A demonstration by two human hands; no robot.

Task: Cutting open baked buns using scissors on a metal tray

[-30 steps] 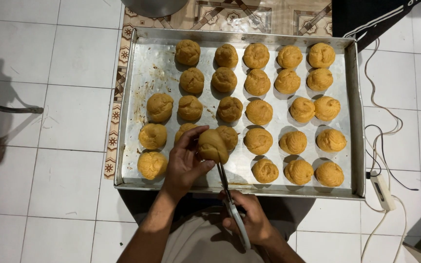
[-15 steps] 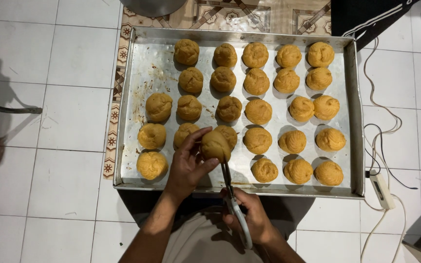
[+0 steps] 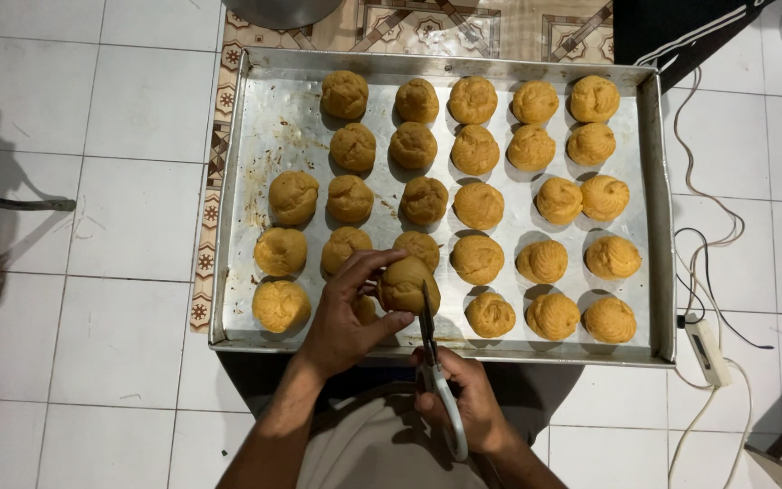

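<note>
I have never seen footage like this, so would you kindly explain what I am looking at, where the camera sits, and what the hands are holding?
No machine here: these are a person's two bare hands, filmed by a camera worn on the head and looking straight down. On the tiled floor lies a metal baking tray filled with rows of round golden-brown pastry puffs. The left hand holds one puff lifted just above the tray's near edge, fingers curled around it. The right hand grips a pair of scissors with pale handles, blades pointing up and meeting the held puff's side. To the right, a white cable runs across the tiles.
</note>
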